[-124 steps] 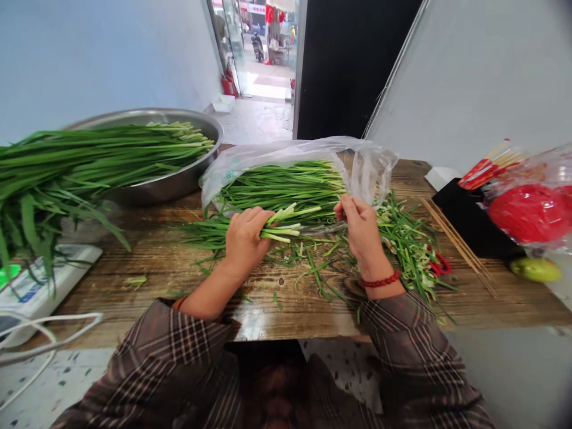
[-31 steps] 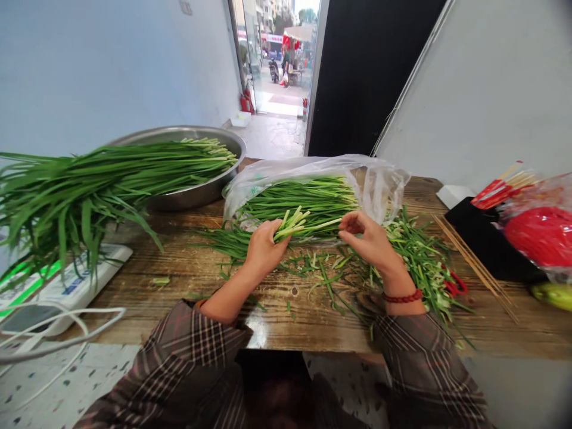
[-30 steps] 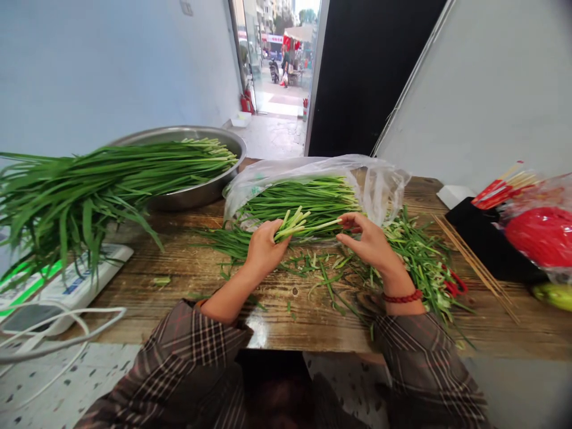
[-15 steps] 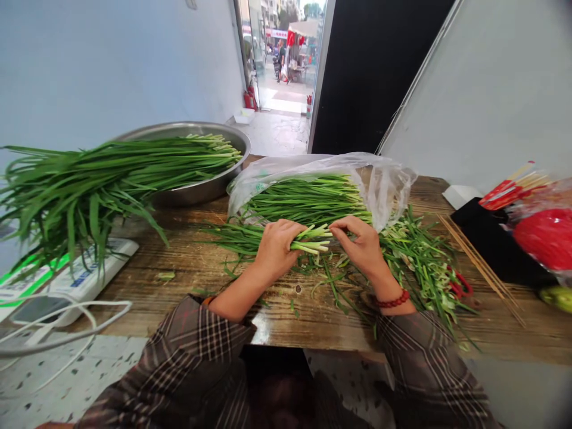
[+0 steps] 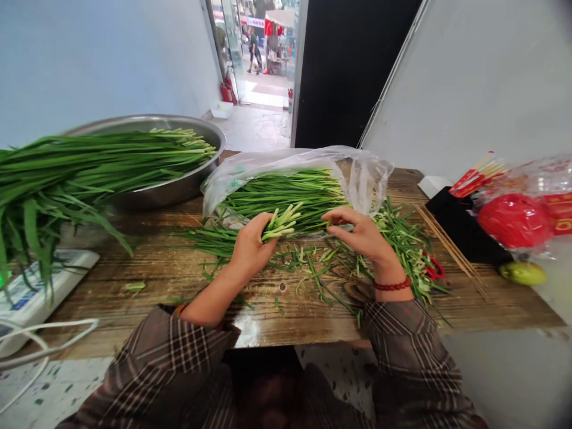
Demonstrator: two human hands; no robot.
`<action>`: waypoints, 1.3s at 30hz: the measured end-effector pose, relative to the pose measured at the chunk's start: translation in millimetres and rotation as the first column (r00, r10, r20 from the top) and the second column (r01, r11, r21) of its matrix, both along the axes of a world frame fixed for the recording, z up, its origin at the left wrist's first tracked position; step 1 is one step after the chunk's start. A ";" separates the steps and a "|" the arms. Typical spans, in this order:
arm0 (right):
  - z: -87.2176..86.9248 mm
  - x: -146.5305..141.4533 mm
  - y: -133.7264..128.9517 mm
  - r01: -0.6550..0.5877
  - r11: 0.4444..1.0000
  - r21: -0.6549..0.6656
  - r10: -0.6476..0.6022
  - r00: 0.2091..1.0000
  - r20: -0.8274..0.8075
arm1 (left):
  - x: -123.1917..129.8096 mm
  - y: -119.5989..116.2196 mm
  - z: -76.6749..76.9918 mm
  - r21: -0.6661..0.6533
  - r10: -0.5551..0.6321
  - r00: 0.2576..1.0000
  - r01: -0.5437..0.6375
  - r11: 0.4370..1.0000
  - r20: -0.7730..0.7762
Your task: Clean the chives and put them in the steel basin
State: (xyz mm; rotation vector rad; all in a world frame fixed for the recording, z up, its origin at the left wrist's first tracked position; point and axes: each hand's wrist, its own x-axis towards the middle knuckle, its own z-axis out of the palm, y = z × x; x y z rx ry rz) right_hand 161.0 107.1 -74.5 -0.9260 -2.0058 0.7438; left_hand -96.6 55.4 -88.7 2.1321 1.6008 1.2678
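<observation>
My left hand (image 5: pixel 253 245) is closed around a small bunch of garlic chives (image 5: pixel 284 221), pale cut ends pointing right, leaves trailing left over the table. Just right of those ends, apart from them, my right hand (image 5: pixel 360 233) has thumb and forefinger in a loose pinch; a tiny scrap seems to be between them, too small to make out. Behind both hands, a pile of chives (image 5: pixel 286 193) lies in an open clear plastic bag (image 5: pixel 370 173). Trimmed leaves and scraps (image 5: pixel 402 244) are heaped to the right of my right hand, with more scattered in front.
A steel basin (image 5: pixel 179 189) at left holds a large bunch of chives overhanging a white scale (image 5: pixel 67 274). White cables (image 5: pixel 49 326) cross the left edge. At right are thin sticks (image 5: pixel 451 253), red-handled scissors (image 5: pixel 432 266), a black box (image 5: pixel 465 229) and a yellow-green fruit (image 5: pixel 522 273).
My right hand has drawn away from the stem ends, opening a gap. The left hand's bunch now tilts upward to the right. The whole view has swung slightly to the right.
</observation>
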 end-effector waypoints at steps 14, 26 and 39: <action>-27.3 0.1 16.9 0.215 0.909 0.356 -0.364 0.827 0.429 | -0.7 4.5 -10.1 0.061 -0.007 0.992 -0.001 0.998 0.125; -28.4 -1.1 14.9 0.149 0.922 0.358 -0.319 0.816 0.481 | 0.5 4.6 -10.0 0.086 -0.010 0.997 0.004 0.996 0.072; -18.9 -21.9 2.8 0.034 0.960 0.278 -0.091 0.976 0.196 | 1.3 2.6 -4.4 0.138 -0.074 0.993 0.060 0.989 0.096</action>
